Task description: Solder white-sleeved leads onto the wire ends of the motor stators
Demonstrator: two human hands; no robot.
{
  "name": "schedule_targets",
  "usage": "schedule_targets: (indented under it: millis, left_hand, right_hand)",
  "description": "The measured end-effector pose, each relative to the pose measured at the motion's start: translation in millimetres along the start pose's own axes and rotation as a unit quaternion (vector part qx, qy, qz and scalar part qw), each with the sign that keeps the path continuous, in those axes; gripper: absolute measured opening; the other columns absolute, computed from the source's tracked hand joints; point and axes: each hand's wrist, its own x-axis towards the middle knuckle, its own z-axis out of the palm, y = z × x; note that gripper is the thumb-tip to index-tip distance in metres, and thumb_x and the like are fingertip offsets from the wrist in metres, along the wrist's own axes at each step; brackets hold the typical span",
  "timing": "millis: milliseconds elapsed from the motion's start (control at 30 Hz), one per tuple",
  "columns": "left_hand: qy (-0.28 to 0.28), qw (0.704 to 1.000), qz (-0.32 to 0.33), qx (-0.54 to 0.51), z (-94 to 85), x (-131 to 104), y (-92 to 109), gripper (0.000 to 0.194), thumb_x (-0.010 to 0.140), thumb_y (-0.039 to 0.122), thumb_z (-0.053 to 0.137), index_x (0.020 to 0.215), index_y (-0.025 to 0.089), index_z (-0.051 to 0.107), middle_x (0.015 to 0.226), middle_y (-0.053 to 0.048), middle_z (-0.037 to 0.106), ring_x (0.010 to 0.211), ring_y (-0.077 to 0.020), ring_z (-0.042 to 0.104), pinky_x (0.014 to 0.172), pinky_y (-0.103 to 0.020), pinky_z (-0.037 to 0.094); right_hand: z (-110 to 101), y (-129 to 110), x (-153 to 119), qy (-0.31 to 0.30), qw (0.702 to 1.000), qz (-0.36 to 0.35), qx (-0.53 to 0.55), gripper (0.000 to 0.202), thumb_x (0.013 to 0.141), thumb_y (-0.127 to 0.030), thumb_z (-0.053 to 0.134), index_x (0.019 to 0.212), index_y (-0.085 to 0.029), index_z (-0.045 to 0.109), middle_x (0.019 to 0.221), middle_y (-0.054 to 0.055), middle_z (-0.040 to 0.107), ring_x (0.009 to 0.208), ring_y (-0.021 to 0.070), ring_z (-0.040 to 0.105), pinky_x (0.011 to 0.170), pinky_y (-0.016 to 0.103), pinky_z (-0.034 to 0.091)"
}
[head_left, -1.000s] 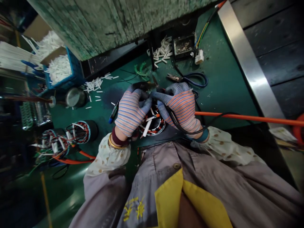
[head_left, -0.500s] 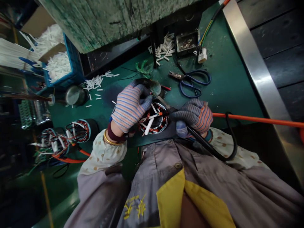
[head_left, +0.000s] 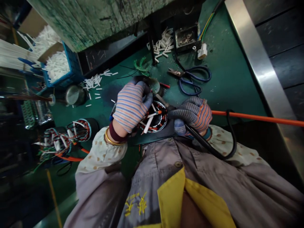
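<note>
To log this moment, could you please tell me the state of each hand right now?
Left hand: curled beside the wire-wound ring; whether it grips anything cannot be told.
Right hand: closed around a dark-handled tool.

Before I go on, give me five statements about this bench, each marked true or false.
1. The wire coil lies between the left hand and the right hand. True.
2. The scissors are in the left hand. False: the scissors lie on the green bench.
3. The right hand holds a tool with a black cable. True.
4. Both hands are bare. False: both wear striped gloves.
5. The blue bin holds white tubes. True.
</note>
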Motion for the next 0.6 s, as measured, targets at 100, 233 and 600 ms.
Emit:
schedule_targets:
  millis: [100, 233, 600]
  left_hand:
    - [0.029, 0.999, 0.003, -0.028, 4.7, -4, -3, 0.017, 0.107, 0.039, 0.072, 0.106, 0.023, 0.069, 0.111, -0.009, 0.072, 0.104, -0.0281, 0.071, 0.096, -0.042, 0.061]
    - [0.05, 0.997, 0.011, -0.06, 9.9, -5, -11, 0.018, 0.107, 0.042, 0.073, 0.106, 0.025, 0.069, 0.109, -0.008, 0.074, 0.103, -0.0288, 0.072, 0.095, -0.043, 0.061]
    - [0.065, 0.99, 0.035, -0.117, 15.6, -6, -15, 0.01, 0.11, 0.033, 0.067, 0.108, 0.025, 0.073, 0.112, -0.009, 0.077, 0.105, -0.0297, 0.073, 0.093, -0.049, 0.063]
  right_hand:
    - [12, 3, 10, 0.032, 0.998, 0.027, -0.049, 0.029, 0.111, -0.039, 0.051, 0.108, -0.024, 0.074, 0.081, 0.004, 0.06, 0.082, 0.0198, 0.052, 0.073, 0.034, 0.039]
    - [35, 12, 33, -0.098, 0.971, 0.137, -0.167, 0.037, 0.108, -0.047, 0.057, 0.125, -0.025, 0.08, 0.101, 0.011, 0.064, 0.096, 0.0242, 0.054, 0.082, 0.037, 0.044]
    - [35, 11, 32, -0.174, 0.958, 0.165, -0.156, 0.031, 0.104, -0.04, 0.064, 0.124, -0.025, 0.081, 0.109, 0.012, 0.065, 0.102, 0.0272, 0.056, 0.089, 0.043, 0.048]
